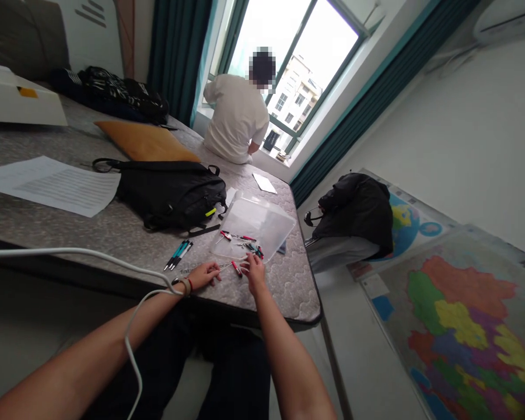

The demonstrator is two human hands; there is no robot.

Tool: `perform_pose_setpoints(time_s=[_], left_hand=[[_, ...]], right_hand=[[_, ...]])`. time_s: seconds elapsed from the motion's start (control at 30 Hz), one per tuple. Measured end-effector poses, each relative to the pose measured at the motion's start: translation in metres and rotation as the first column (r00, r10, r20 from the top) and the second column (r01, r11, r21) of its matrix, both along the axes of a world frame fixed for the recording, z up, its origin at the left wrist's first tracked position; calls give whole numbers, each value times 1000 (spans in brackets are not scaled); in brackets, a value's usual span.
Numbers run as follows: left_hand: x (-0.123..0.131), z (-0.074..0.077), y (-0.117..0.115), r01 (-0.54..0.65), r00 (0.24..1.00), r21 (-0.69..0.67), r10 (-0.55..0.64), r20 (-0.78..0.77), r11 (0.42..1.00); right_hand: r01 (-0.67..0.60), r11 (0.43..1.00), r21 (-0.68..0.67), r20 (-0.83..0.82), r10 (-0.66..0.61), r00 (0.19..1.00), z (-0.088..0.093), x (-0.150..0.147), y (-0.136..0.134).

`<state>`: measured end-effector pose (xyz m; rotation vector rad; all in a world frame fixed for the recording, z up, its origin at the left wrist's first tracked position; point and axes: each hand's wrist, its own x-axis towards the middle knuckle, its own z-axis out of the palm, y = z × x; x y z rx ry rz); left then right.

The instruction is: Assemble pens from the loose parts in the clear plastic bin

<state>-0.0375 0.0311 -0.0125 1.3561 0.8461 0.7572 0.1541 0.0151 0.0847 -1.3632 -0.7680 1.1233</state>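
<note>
My left hand [205, 275] is closed at the mattress's near edge, its fingertips pinching a thin, pale stick [226, 267] that looks like a pen refill. Just right of the stick lies a red pen part [236, 269] with a white end. My right hand [254, 273] is beside that part, at the near rim of a clear plastic box [256, 216]; its fingers are bent but apart, with nothing visible in them. Several red, dark and teal pen parts [254, 249] lie in the near end of the box. Left of the box, several assembled pens [178, 255] rest side by side.
A black backpack [175, 195], a printed sheet [65, 184] and an orange cushion [146, 142] lie on the mattress [284, 291]. A white cable [91, 252] crosses my left wrist. A person [236, 119] sits by the window. A jacket-covered chair [359, 210] stands right.
</note>
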Motion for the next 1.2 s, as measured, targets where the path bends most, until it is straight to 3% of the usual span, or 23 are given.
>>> perform_pose_setpoints(time_s=[0.1, 0.2, 0.37, 0.47, 0.6, 0.8, 1.0, 1.2], left_hand=[[-2, 1, 0, -15, 999, -43, 17, 36, 999], [-3, 2, -1, -49, 995, -74, 55, 79, 996], [-3, 0, -10, -258, 959, -49, 262, 104, 965], [-3, -1, -18, -343, 939, 112, 340, 44, 933], [-3, 1, -23, -350, 924, 373, 381, -11, 859], [-6, 5, -23, -364, 896, 548, 444, -15, 753], [-6, 1, -22, -388, 883, 525, 469, -26, 758], [-7, 0, -23, -463, 843, 479, 538, -22, 746]], right_hand=[[85, 996, -37, -118, -89, 989, -1, 2, -4], [132, 988, -82, -250, -149, 957, -14, -2, -11], [60, 986, -158, -364, -115, 924, -34, -14, -17], [3, 987, -161, -394, -68, 917, -37, -21, -13], [-80, 972, -222, -443, -27, 896, -41, -31, -8], [-190, 932, -308, -478, 21, 878, -63, -50, -9], [-289, 914, -284, -401, 161, 902, -70, -54, -9], [-294, 904, -311, -39, 297, 954, -73, -49, -11]])
